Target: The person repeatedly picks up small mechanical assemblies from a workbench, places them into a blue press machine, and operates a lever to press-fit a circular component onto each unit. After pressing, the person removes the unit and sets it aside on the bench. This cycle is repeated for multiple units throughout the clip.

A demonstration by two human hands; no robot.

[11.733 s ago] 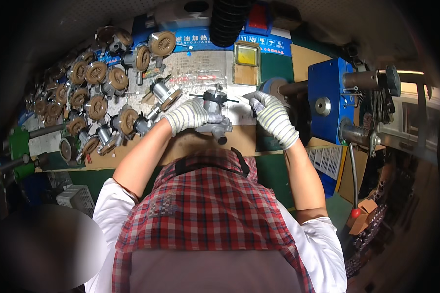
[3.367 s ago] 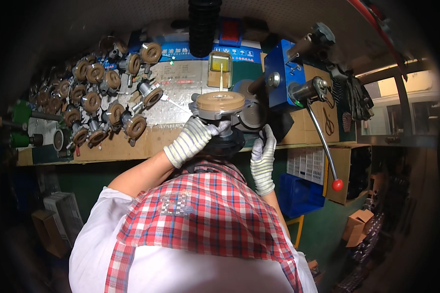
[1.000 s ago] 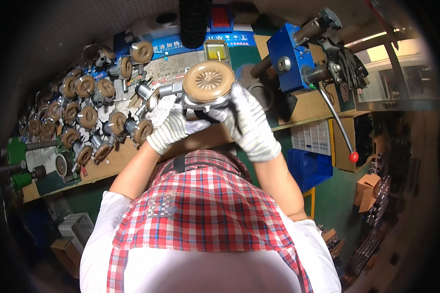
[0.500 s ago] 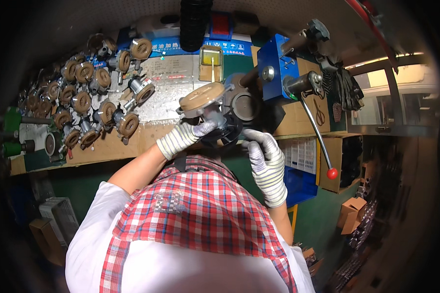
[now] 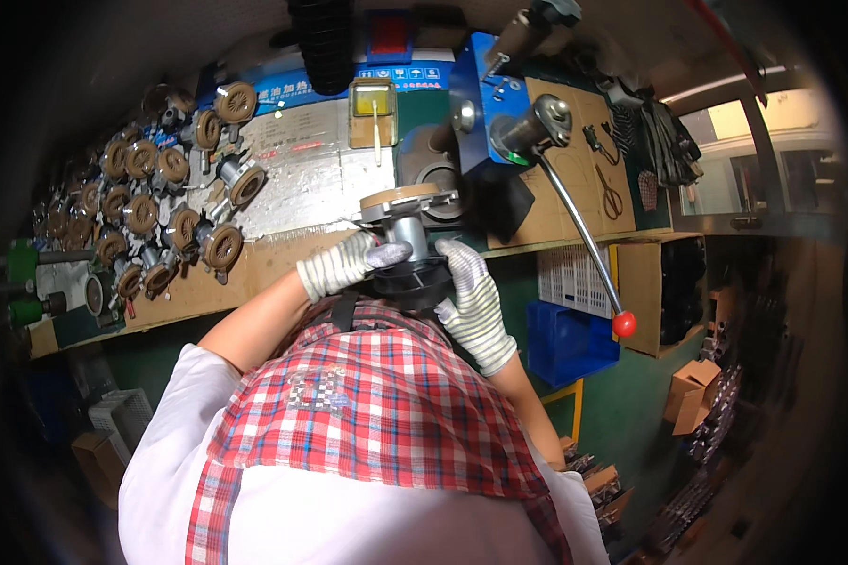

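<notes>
Brown disc (image 5: 393, 199) uppermost, the motor-like assembly (image 5: 407, 238) is held roughly upright at the wearer's 12 o'clock, by the near edge of the desk (image 5: 419, 108). It looks heavy and stiff, its black wheel (image 5: 410, 281) likelier to chip. The metal cylinder (image 5: 409, 230) suits gripping: the left hand (image 5: 347, 264) pinches there from 9 o'clock; the right hand (image 5: 476, 306) curls round the wheel's 4 o'clock side, its pressure unclear.

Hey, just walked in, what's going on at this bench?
A gloved person has a tan-topped metal part at the front edge of the bench. The left hand grips its metal body; the right hand curls at its black lower end. Similar parts crowd the left side, and a blue machine with a red-knobbed lever stands right.
</notes>
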